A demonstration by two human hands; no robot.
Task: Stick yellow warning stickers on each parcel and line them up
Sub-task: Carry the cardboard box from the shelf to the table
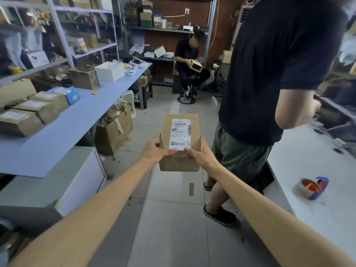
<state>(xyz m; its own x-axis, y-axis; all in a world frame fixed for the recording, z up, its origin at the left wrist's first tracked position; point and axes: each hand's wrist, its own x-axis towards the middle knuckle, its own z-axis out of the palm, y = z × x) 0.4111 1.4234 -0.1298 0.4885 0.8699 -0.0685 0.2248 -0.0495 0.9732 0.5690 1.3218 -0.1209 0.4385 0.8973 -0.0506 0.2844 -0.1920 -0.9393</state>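
Head view: one camera only, looking down both outstretched arms.
Parcel in hand: cardboard parcel (180, 142), held out over the floor aisle, white shipping label (181, 134) facing up.
Left hand (154, 152): wrapped round the parcel's left near edge, thumb on top at the label's lower edge.
Right hand (200, 154): clasping the parcel's right near edge, thumb on top.
Sticker: no yellow one visible on this parcel; a small yellowish scrap (94, 92) lies on the blue table (63, 130), far left of the parcel, too small to identify.
Doing it well: I judge it best to carry the parcel level to the table and set it flush beside the row there, label up.
Row on table: three parcels (31, 110) side by side, left of the parcel.
Count, parcels: four, one held.
Count, tape rolls: one tape roll (312, 187), right of the parcel.
Count, other people: two.
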